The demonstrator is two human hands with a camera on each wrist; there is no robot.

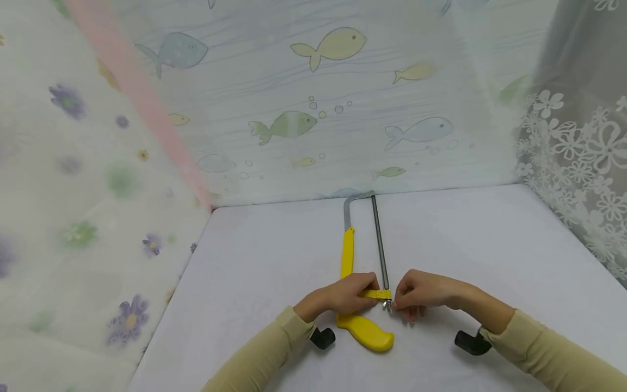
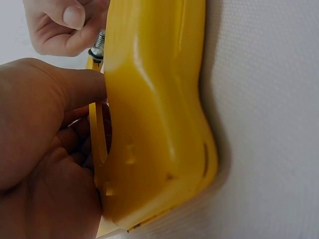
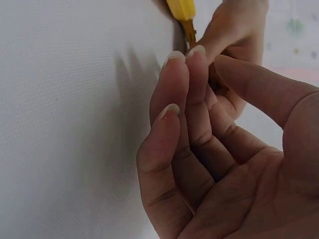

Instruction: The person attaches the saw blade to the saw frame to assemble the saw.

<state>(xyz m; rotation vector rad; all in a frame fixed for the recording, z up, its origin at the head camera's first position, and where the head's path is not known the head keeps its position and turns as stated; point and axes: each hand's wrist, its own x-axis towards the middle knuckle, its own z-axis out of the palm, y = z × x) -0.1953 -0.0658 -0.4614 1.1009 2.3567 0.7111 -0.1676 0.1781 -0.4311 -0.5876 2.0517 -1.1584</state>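
A hacksaw with a yellow frame (image 1: pixel 347 253) and yellow handle (image 1: pixel 368 332) lies on the white surface, its grey metal bow toward the back. Its long dark blade side (image 1: pixel 379 242) runs along the right. My left hand (image 1: pixel 349 294) grips the frame just above the handle, fingers around the short yellow arm (image 1: pixel 376 294). At that arm's end sits a wing nut (image 1: pixel 387 305) on a threaded bolt (image 2: pixel 101 39). My right hand (image 1: pixel 427 288) is right beside the wing nut, its fingers (image 3: pixel 174 82) loosely bent and the thumb near the index finger.
The white tabletop (image 1: pixel 245 283) ends at a fish-print curtain (image 1: pixel 338 92) behind. A flowered cloth (image 1: pixel 103 218) hangs on the left, and a lace curtain (image 1: pixel 583 152) on the right. A black wrist device (image 1: pixel 323 338) shows under the left sleeve, another (image 1: pixel 472 343) under the right.
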